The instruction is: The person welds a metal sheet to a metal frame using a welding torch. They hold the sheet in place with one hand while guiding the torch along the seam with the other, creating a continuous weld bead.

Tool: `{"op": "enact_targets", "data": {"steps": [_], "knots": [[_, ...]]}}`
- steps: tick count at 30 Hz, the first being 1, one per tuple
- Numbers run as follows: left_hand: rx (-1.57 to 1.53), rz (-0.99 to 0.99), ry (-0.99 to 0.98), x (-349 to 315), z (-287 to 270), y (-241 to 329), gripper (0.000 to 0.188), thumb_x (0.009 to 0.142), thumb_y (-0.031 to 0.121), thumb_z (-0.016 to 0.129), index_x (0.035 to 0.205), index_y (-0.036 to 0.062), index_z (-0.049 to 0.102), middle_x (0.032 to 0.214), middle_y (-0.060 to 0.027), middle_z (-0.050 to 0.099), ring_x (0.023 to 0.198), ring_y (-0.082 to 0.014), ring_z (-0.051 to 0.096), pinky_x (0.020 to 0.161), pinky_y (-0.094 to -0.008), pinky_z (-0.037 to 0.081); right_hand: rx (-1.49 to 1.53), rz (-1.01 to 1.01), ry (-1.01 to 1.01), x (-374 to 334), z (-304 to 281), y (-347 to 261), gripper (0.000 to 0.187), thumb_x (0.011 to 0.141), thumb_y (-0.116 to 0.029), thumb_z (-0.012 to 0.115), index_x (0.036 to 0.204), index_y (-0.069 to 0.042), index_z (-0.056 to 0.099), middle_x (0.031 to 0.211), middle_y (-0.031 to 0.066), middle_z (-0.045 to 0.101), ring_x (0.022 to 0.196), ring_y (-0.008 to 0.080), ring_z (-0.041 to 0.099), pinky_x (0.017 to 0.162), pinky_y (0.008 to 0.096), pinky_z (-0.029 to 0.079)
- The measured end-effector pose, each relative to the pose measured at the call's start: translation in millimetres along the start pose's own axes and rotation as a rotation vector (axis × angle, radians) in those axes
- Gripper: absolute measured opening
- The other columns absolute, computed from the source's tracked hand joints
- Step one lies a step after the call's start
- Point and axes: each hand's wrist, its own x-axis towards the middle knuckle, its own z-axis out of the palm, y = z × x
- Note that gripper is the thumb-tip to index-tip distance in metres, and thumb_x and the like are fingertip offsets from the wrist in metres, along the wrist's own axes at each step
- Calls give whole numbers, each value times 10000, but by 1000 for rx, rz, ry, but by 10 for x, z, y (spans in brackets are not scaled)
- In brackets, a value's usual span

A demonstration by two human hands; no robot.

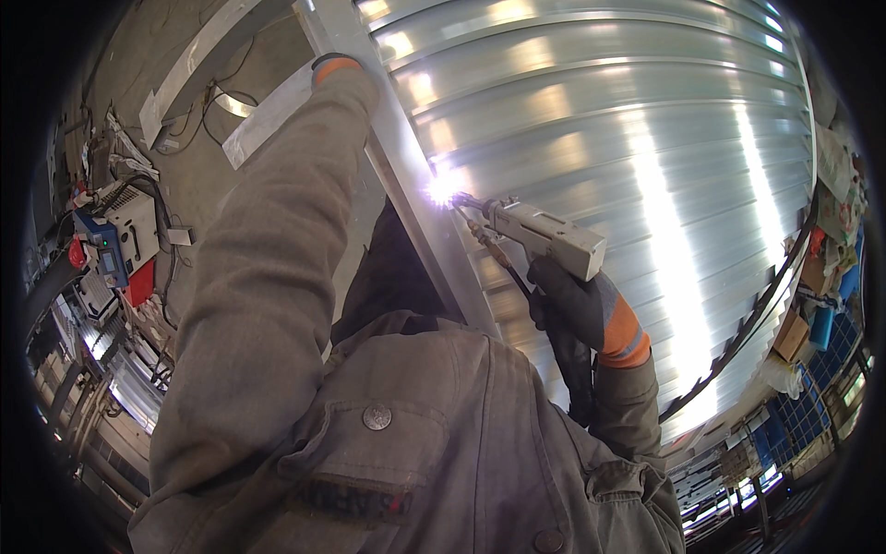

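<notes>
My right hand, in a black and orange glove, is closed round the grip of a pale, boxy welding gun. The gun's nozzle points up and left at a metal frame bar. A bright violet-white arc glows where its tip meets the edge between the bar and a ribbed metal panel. Past my outstretched left forearm, my left hand is at the frame's far part. Only its orange and dark glove cuff shows plainly; the fingers are hidden.
A dark cable hangs beneath my right wrist. A machine with a blue front stands on the floor at left, with loose cables around it. Flat metal strips stick out left of the frame. Boxes are stacked at far right.
</notes>
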Motion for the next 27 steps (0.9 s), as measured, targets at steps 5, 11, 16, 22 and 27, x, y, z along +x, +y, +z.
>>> {"op": "enact_targets", "data": {"steps": [5, 11, 16, 22, 27], "knots": [[15, 4, -10, 29, -27, 6, 399, 1119, 349, 632, 1402, 120, 795, 1440, -119, 781, 1319, -323, 750, 1099, -454, 592, 22, -4, -3, -14, -19, 71, 368, 1138, -332, 702, 1319, -12, 726, 840, 49, 744, 709, 123, 714, 586, 311, 536], [43, 17, -9, 13, -93, 30, 405, 1115, 355, 635, 1408, 125, 793, 1452, -115, 776, 1330, -322, 745, 1109, -451, 587, 36, -22, -3, -65, -3, 111, 384, 1133, -335, 701, 1274, 22, 673, 850, 65, 690, 694, 171, 700, 617, 346, 556], [78, 28, -7, -50, -124, -22, 410, 1111, 360, 637, 1413, 130, 791, 1461, -112, 773, 1339, -321, 740, 1117, -448, 583, 12, -33, 21, -156, -1, 181, 370, 1143, -326, 689, 1270, 21, 677, 854, 66, 689, 709, 172, 710, 622, 347, 563], [110, 34, -1, -111, -132, -61, 416, 1107, 366, 640, 1419, 135, 790, 1472, -109, 769, 1350, -319, 735, 1127, -444, 577, 17, -54, 11, -379, -29, 289, 398, 1160, -307, 670, 1325, 56, 675, 865, 73, 688, 732, 172, 718, 629, 346, 573], [129, 41, -2, -119, -162, -65, 422, 1103, 372, 643, 1424, 139, 788, 1482, -106, 765, 1360, -318, 731, 1135, -442, 573, 18, -83, 6, -298, -21, 452, 406, 1146, -285, 694, 1353, 64, 669, 894, 84, 702, 743, 173, 718, 638, 346, 576]]}}
